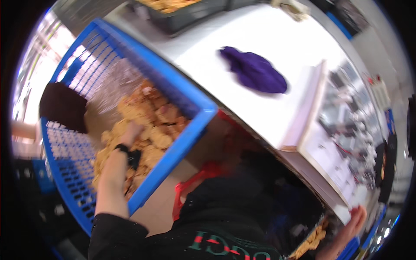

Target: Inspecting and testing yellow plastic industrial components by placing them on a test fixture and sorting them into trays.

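My left hand (134,131) reaches into a large blue plastic basket (171,151). It rests among a heap of tan and brown soft-looking pieces (161,138), whose kind I cannot make out. The fingers are sunk in the heap and blurred, so their grip does not show. A black band (134,158) circles that wrist. At the lower right, my right hand (356,222) is by the corner of the white table (195,56), fingers stretched out and seemingly holding nothing. A dark purple cloth (255,72) lies crumpled on the tabletop.
Clear plastic film (119,82) lines part of the basket, and a dark brown cloth (64,106) hangs over its left rim. A dark bin (182,19) with tan pieces stands at the back. Clear and metallic items (351,121) crowd the right side. Below is a red frame (190,184).
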`<act>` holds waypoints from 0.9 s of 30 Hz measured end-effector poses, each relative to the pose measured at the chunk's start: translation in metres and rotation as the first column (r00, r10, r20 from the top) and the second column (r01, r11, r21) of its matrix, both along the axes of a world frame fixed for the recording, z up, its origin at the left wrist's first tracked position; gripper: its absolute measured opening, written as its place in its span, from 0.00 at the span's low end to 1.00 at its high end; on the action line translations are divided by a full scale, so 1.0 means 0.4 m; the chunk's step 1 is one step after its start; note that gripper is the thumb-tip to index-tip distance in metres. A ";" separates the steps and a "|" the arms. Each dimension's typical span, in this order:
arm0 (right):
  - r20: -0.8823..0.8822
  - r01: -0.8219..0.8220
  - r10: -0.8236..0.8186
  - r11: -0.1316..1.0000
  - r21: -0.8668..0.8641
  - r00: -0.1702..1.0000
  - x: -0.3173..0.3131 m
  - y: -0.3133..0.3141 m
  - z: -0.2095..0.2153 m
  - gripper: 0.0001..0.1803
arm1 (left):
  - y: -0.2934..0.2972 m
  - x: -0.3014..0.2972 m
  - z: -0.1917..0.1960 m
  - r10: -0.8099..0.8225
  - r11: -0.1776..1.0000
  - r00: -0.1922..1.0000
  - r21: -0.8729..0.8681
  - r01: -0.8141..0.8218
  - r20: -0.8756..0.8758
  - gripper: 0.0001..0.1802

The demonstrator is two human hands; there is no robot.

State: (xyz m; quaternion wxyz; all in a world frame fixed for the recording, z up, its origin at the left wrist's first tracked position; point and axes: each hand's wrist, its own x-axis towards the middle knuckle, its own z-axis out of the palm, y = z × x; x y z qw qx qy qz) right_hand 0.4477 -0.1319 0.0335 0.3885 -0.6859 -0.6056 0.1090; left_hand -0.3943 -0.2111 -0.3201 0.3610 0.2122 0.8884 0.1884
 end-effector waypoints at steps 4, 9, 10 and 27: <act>-0.116 -0.282 0.297 0.951 0.129 0.948 -0.334 0.083 0.020 0.07 | -0.004 -0.042 0.120 0.202 0.812 0.750 0.321 -0.488 0.630 0.17; -0.132 -0.484 0.505 0.860 0.162 0.853 -0.490 0.194 0.016 0.12 | 0.037 -0.057 0.410 -0.350 0.477 0.426 0.550 -0.686 0.834 0.24; -0.192 -0.477 0.506 0.861 0.178 0.841 -0.516 0.214 0.008 0.16 | 0.086 -0.002 0.495 -0.423 0.439 0.404 0.574 -0.691 0.811 0.26; -0.584 -0.555 0.625 0.765 0.326 0.518 -0.635 0.292 -0.067 0.17 | 0.605 0.780 0.877 -0.601 0.671 0.314 0.677 -0.302 0.735 0.30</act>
